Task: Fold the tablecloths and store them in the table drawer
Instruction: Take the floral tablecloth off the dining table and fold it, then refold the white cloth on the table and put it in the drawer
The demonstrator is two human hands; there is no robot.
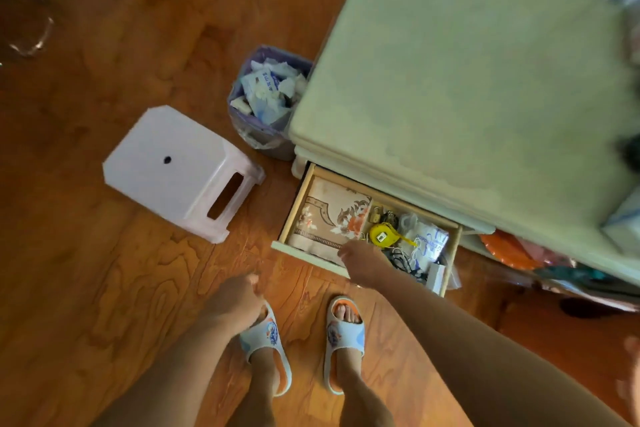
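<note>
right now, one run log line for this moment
drawer open | folded tablecloth inside | right hand at drawer front | left hand free

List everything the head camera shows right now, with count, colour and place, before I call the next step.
table: one, pale green top, upper right.
drawer: one, pale wood, pulled open under the table's near edge.
folded tablecloth: one, beige with floral print, left part of the drawer.
tape measure: one, yellow, middle of the drawer.
padlock: one, brass, behind the tape measure.
plastic bag: one, white with blue print, right part of the drawer.
waste bin: one, purple liner, full of paper, left of the table.
stool: one, pale pink, on the floor at left.
slippers: two, light blue and orange, on the feet.
left hand: low, holding nothing.
right hand: over the drawer's front edge, beside the tablecloth.
</note>
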